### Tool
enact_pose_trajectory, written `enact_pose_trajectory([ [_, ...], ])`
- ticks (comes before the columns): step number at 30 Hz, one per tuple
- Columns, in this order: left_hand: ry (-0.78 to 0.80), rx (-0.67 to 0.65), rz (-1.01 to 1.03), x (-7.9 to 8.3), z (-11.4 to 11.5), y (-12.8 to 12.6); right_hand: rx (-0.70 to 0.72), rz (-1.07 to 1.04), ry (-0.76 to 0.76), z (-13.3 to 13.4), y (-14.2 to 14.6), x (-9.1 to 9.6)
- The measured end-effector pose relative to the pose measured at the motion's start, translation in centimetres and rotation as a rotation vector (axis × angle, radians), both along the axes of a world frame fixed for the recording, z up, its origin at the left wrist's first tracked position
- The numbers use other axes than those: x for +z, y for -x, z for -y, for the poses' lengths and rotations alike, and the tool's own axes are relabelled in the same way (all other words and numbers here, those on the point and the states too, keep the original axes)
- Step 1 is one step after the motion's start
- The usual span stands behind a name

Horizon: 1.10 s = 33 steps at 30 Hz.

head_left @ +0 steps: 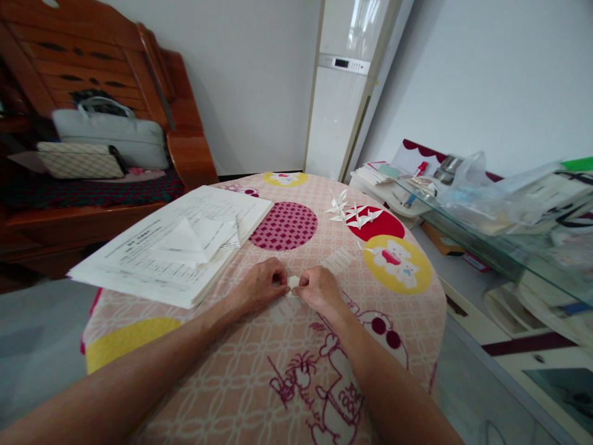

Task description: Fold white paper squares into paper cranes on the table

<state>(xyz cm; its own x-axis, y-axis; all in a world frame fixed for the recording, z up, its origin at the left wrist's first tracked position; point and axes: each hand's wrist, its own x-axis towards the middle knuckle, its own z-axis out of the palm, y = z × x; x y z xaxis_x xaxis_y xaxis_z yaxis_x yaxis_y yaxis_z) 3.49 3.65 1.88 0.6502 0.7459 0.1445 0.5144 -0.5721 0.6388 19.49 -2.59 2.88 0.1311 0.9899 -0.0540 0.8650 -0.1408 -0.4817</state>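
Note:
A small piece of folded white paper [293, 282] lies between my two hands at the middle of the table. My left hand [262, 284] pinches its left side between thumb and fingers. From the right, my right hand [319, 288] grips the other side in the same way. Fingertips cover much of the paper, so its full shape is hidden. Several folded white paper cranes [364, 217] sit beyond my right hand, over the red circle of the tablecloth. To the left, loose cut paper pieces [188, 240] rest on a thick stack of printed sheets [134, 272].
A patterned tablecloth [222, 383] covers the round table. On the right, a glass-topped cabinet [491, 247] holds plastic bags [477, 191] and papers. At the left stands a wooden bench [185, 148] with a grey bag [143, 139]. A tall white air conditioner [336, 117] is behind.

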Motion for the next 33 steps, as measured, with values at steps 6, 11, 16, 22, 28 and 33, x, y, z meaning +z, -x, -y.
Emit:
enact_pose_trajectory([
  [6, -0.001, 0.001, -0.011, -0.08, -0.09, 0.02, -0.01, 0.0, 0.007, -0.03, 0.11, -0.18],
  [11, 0.002, -0.01, -0.01, 0.05, -0.05, 0.05, -0.008, 0.01, -0.022, 0.04, 0.12, -0.28],
  [16, -0.001, -0.006, 0.001, -0.11, -0.09, 0.04, 0.0, 0.023, 0.003, 0.09, 0.14, -0.11],
  [22, -0.012, -0.008, -0.004, -0.12, -0.12, 0.06, 0.007, 0.021, -0.005, 0.05, 0.05, -0.21],
  [28, -0.007, -0.016, 0.002, 0.02, -0.1, 0.04, -0.002, 0.019, -0.013, -0.03, 0.07, -0.3],
  [33, 0.013, -0.015, 0.004, -0.19, -0.24, 0.1, -0.018, -0.028, 0.003, -0.01, 0.08, -0.13],
])
